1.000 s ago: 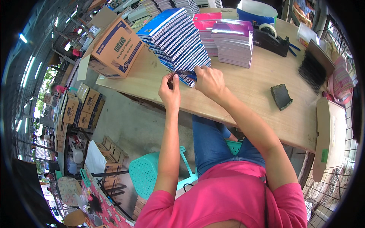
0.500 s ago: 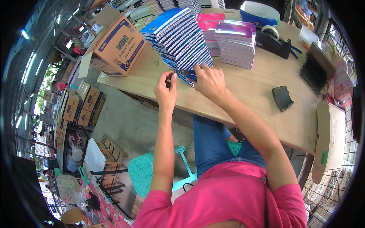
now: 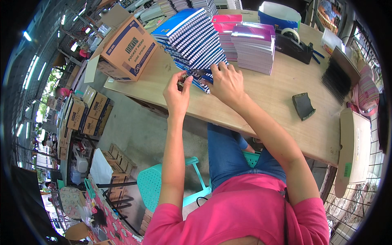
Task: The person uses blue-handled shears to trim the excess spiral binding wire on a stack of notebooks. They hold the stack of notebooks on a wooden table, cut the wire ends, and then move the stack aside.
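Observation:
A tall stack of blue-covered spiral notebooks [image 3: 192,41] leans on the wooden table, its bound edges towards me. At its near lower corner my left hand [image 3: 177,92] has thumb and fingers curled round small dark wiry bits [image 3: 181,84]. Just right of it, my right hand [image 3: 227,83] is closed at the stack's lower right, palm down. Between the two hands a dark tool [image 3: 199,74] shows against the notebooks. It looks like pliers, but the right fingers hide most of it.
Behind stand stacks of purple [image 3: 254,47] and pink [image 3: 227,29] books and a black tape dispenser [image 3: 293,47]. A cardboard box [image 3: 128,51] sits left. On the right lie a dark curved block [image 3: 303,106] and a black-bristled brush [image 3: 337,79]. A turquoise stool [image 3: 151,185] stands below the table [image 3: 277,122].
My right hand has shifted slightly up along the stack's corner and its fingers have moved. The left hand has tilted a little and drawn slightly left. The notebooks stay in place.

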`<state>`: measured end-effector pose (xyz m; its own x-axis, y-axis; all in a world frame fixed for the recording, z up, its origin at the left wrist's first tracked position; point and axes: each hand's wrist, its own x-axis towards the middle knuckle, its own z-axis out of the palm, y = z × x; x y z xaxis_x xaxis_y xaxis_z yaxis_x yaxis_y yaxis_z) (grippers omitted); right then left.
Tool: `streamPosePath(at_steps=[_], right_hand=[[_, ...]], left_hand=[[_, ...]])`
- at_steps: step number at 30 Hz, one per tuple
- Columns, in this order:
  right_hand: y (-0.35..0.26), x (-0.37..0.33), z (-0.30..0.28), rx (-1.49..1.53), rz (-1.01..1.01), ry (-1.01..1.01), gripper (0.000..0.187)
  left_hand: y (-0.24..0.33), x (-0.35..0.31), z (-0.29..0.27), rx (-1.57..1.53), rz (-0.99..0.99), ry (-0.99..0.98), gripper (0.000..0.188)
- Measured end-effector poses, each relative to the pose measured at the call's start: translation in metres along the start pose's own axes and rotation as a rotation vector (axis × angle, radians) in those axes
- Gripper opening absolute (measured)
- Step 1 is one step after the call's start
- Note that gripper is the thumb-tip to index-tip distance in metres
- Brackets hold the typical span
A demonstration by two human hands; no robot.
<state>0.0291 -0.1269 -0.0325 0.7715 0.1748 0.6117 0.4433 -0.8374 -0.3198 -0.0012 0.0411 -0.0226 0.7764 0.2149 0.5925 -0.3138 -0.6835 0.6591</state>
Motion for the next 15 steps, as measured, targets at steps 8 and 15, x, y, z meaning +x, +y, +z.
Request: streamPosePath(at_steps=[8, 15], right_hand=[[0.012, 0.006, 0.011, 0.023, 0.026, -0.13, 0.042], [-0.002, 0.002, -0.007, 0.01, -0.039, 0.09, 0.041]], left_hand=[[-0.001, 0.005, 0.008, 0.02, 0.071, 0.09, 0.019], [-0.002, 0.003, 0.004, 0.034, 0.06, 0.089, 0.021]])
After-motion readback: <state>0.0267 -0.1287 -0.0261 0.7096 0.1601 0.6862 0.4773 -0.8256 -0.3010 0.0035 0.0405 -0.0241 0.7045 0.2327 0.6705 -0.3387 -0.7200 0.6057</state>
